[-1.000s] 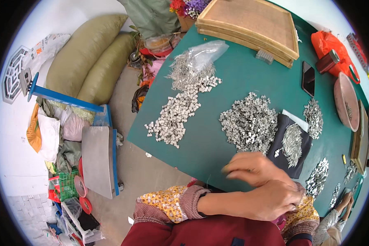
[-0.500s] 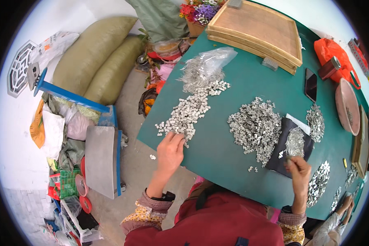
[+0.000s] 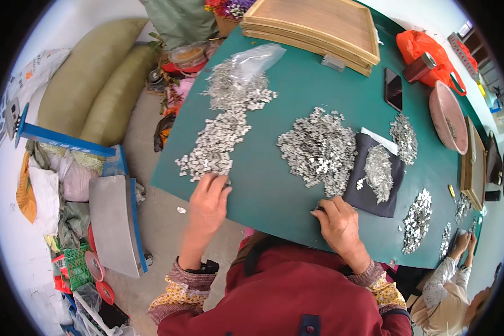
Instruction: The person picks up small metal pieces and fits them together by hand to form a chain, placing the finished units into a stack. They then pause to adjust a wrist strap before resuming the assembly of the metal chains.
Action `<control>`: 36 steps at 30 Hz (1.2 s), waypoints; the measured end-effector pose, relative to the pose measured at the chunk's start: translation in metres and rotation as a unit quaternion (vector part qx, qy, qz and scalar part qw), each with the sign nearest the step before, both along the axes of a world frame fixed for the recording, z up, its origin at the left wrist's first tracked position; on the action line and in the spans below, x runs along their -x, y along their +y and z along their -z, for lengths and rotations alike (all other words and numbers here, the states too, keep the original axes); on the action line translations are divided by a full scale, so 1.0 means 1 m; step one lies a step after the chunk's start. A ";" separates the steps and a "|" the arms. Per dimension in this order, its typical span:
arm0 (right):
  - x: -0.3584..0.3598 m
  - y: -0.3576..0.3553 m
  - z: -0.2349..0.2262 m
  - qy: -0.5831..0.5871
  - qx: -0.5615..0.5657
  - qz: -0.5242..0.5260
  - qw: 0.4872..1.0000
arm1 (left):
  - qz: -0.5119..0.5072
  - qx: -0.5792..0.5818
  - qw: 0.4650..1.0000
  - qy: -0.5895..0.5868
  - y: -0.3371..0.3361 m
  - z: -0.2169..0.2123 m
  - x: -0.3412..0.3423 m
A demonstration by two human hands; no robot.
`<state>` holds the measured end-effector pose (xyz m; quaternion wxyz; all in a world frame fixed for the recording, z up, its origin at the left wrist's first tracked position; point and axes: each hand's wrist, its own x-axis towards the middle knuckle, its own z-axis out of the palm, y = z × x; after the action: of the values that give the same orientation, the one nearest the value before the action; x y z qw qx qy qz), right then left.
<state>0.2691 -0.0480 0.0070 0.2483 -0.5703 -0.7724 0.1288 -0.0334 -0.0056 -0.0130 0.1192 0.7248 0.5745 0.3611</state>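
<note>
While the left hand (image 3: 208, 199) lies spread at the near end of the long strip of small metal pieces (image 3: 215, 143) on the green table (image 3: 285, 185), pieces are best raked gently; the right hand (image 3: 340, 224), fingers curled beside the middle heap (image 3: 319, 148), shows no clear grip.

Green table (image 3: 330, 84) on a grey concrete floor (image 3: 157, 224), olive sacks (image 3: 89, 84) against a white wall (image 3: 17, 33)

Single head-worn fisheye, steeply down over green table (image 3: 297, 84), edges perhaps warped.
</note>
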 end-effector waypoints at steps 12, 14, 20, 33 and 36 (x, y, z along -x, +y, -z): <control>0.006 0.009 -0.008 -0.005 0.035 -0.087 0.996 | -0.046 -0.028 0.998 0.016 -0.014 0.014 -0.006; 0.002 0.008 -0.007 -0.004 0.017 -0.063 0.998 | -0.037 -0.036 0.998 0.034 -0.010 0.017 -0.004; -0.010 0.009 -0.001 0.030 -0.026 -0.011 0.999 | -0.031 -0.010 0.998 0.047 -0.005 0.013 0.004; 0.009 0.010 0.009 -0.047 -0.038 -0.060 0.996 | 0.040 -0.029 0.997 0.063 -0.028 0.003 -0.042; 0.011 0.014 0.007 -0.070 -0.054 -0.078 0.993 | 0.073 -0.025 0.996 0.052 -0.029 0.004 -0.061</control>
<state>0.2577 -0.0342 0.0002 0.2136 -0.5012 -0.8359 0.0658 0.0276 -0.0349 -0.0172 0.0970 0.7853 0.5160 0.3280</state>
